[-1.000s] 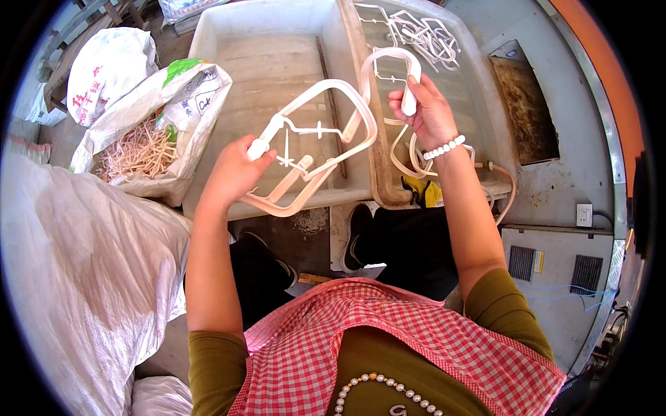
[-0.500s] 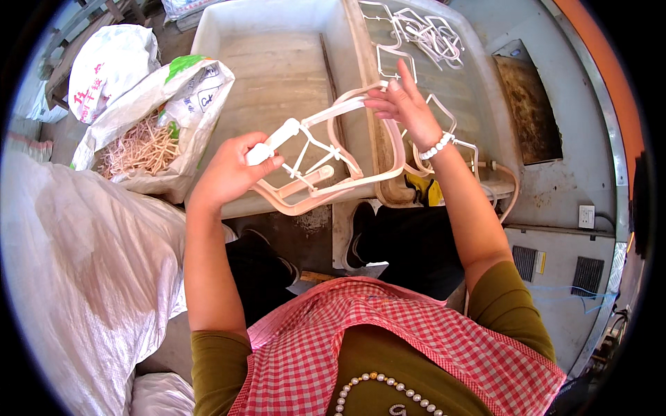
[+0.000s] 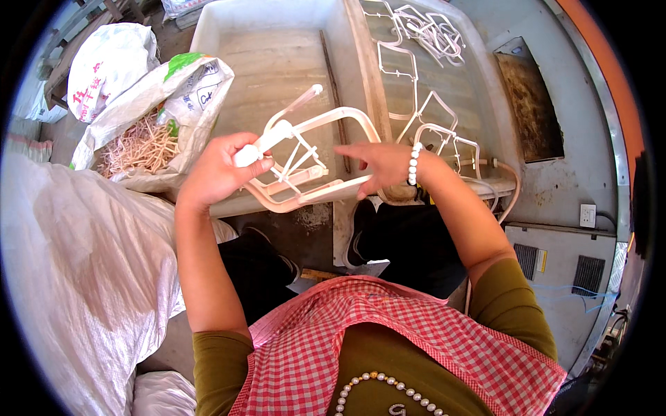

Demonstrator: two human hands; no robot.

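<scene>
My left hand [image 3: 222,166] is closed around the white knobbed end of a pale pink and white moulded plastic frame [image 3: 326,119], holding it above the near edge of the tub. Thin white cross-pieces [image 3: 300,161] run inside the frame, and a loose-looking pink bar [image 3: 295,109] sticks out behind it. At the frame's right corner is my right hand [image 3: 392,166], its index finger stretched out to the left and its thumb apart, lower down. That corner is hidden by the hand, and whether the hand touches it is unclear.
Behind the frame stands a large pale tub [image 3: 270,62] with a long thin rod [image 3: 333,97] in it. More white plastic frames [image 3: 430,35] lie in the right-hand tub. An opened sack [image 3: 208,104] of pink plastic scraps [image 3: 142,149] sits to the left, beside large white sacks [image 3: 83,263].
My right hand has come down and toward me from the frame's far edge to its right corner. The frame has turned in my left hand, and its pink bar now points up and away.
</scene>
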